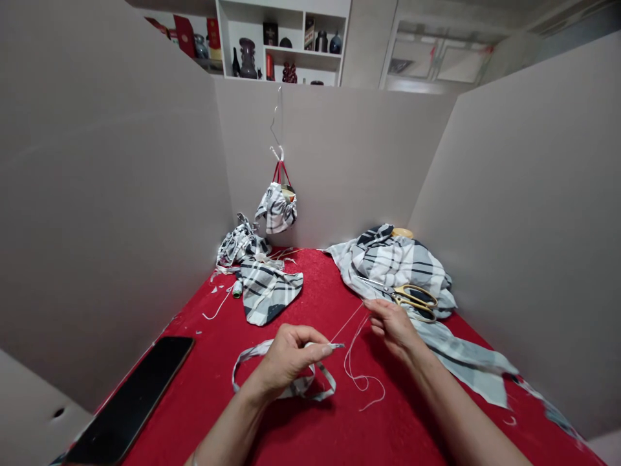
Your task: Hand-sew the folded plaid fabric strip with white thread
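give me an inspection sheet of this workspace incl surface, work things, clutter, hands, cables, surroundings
surface: red cloth, small scraps at left
work things: plaid fabric strip looped by the left hand; thread running between the hands, loose tail on the cloth
clutter: phone-like black slab at left, plaid piece beside a spool, scissors on the plaid pile
left hand: pinches the strip
right hand: pinches the thread; needle cannot be made out
cables: nothing seen
surroundings: grey panels, hanging plaid bag, white shelf behind
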{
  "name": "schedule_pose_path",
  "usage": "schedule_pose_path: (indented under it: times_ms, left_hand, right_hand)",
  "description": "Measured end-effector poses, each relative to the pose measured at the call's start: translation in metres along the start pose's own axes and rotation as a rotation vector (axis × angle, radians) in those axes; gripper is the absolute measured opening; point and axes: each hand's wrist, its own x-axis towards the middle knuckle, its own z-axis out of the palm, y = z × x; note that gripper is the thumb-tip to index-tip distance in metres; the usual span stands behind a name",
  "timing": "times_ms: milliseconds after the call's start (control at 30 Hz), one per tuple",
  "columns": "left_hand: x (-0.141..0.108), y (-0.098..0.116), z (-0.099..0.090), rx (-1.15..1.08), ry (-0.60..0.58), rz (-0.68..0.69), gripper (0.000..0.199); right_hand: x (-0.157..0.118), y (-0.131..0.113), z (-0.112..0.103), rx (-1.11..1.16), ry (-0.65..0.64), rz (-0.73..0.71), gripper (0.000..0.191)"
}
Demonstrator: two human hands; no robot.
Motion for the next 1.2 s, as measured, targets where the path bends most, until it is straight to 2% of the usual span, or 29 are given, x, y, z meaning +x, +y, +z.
schedule_pose_path:
  times_ms: [100, 200, 333, 400, 533, 700, 833, 967, 1067, 1200]
  left_hand:
    - [-0.001, 0.001, 0.001, 0.002, 0.029, 0.001, 0.021]
    - [0.0, 0.001, 0.002, 0.02, 0.046, 0.017, 0.02]
    - [0.002, -0.003, 0.001, 0.043, 0.036, 0.035, 0.02]
    - [0.002, -0.005, 0.001, 0.046, 0.03, 0.046, 0.02]
    - [0.003, -0.007, 0.002, 0.071, 0.028, 0.049, 0.02]
    - [0.001, -0.006, 0.003, 0.045, 0.019, 0.035, 0.023]
    - [-0.004, 0.008, 0.002, 0.016, -0.02, 0.0, 0.026]
    - [-0.007, 0.023, 0.003, 0.112, -0.023, 0.085, 0.023]
    - [-0.006, 0.025, 0.005, 0.132, 0.001, 0.097, 0.02]
    - [0.0, 0.017, 0.008, 0.121, 0.017, 0.059, 0.02]
  right_hand:
    - [-0.006, -0.004, 0.002, -0.076, 0.014, -0.033, 0.029]
    - [-0.028, -0.008, 0.009, -0.143, 0.001, -0.093, 0.035]
    - [-0.066, -0.006, 0.026, -0.334, -0.256, -0.166, 0.032]
    - [-0.078, -0.001, 0.035, -0.416, -0.309, -0.235, 0.028]
    - [-0.083, 0.008, 0.041, -0.461, -0.248, -0.375, 0.028]
    - [-0.083, 0.01, 0.031, -0.517, -0.125, -0.494, 0.029]
    - [-0.09, 0.008, 0.023, -0.618, -0.089, -0.71, 0.023]
    - [-0.094, 0.011, 0.019, -0.661, -0.078, -0.875, 0.017]
    - [-0.095, 0.014, 0.02, -0.643, -0.042, -0.906, 0.015]
    - [-0.096, 0.018, 0.027, -0.625, -0.008, -0.877, 0.018]
